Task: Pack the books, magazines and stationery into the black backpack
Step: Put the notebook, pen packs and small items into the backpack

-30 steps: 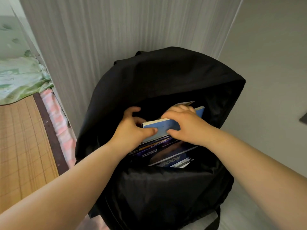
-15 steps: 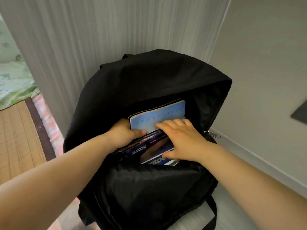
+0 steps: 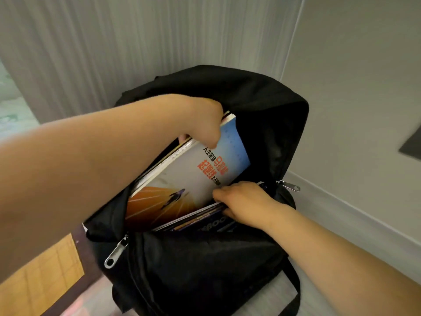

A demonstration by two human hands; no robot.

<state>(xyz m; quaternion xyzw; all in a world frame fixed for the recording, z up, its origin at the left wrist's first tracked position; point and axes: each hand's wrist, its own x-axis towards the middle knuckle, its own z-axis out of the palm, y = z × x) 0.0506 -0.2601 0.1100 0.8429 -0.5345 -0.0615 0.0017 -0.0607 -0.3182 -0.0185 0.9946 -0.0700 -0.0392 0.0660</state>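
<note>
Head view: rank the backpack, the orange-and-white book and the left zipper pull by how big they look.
1. backpack
2. orange-and-white book
3. left zipper pull, by far the smallest

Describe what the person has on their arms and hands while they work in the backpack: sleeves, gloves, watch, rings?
Nothing is worn that shows. The left hand and right hand are bare, without gloves, and no ring shows on the fingers in view. Both forearms are uncovered up to the picture's edge: no sleeve, watch or wristband is visible.
</note>
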